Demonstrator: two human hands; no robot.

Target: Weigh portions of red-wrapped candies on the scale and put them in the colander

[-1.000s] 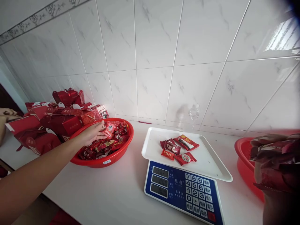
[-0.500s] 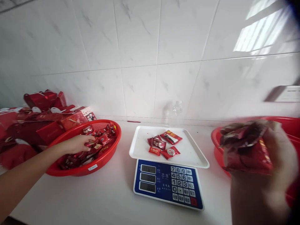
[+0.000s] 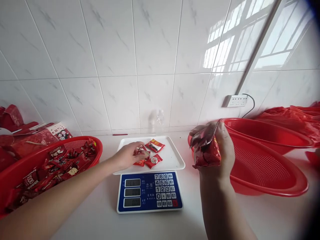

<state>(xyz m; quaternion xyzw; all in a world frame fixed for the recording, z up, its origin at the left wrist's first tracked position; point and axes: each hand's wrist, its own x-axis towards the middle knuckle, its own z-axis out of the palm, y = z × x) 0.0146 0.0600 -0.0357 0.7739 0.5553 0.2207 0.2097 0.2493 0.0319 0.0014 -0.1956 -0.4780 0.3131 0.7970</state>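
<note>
My left hand (image 3: 130,155) is over the left part of the white tray (image 3: 172,156), its fingers bent down onto the dark red wrapped candies there; what lies between the fingertips is too hidden to tell. Beside it on the tray are a red and yellow packet (image 3: 155,145) and a red twist-wrapped candy (image 3: 153,161). The tray sits on a blue scale (image 3: 150,192) with a keypad and three displays. My right hand (image 3: 225,146) grips several red wrapped packets (image 3: 206,148) in a bunch, above the table right of the tray.
A red basket (image 3: 98,150) full of wrapped candies stands at the left, with red gift boxes (image 3: 32,138) behind. Two red baskets (image 3: 295,190) are at the right, near red plastic bags (image 3: 295,116). A clear bottle (image 3: 160,121) and a power strip (image 3: 236,100) are at the wall.
My left hand has moved right, out of the candy basket and onto the tray. The view has turned right, showing more of the right baskets. My right hand still grips the packets.
</note>
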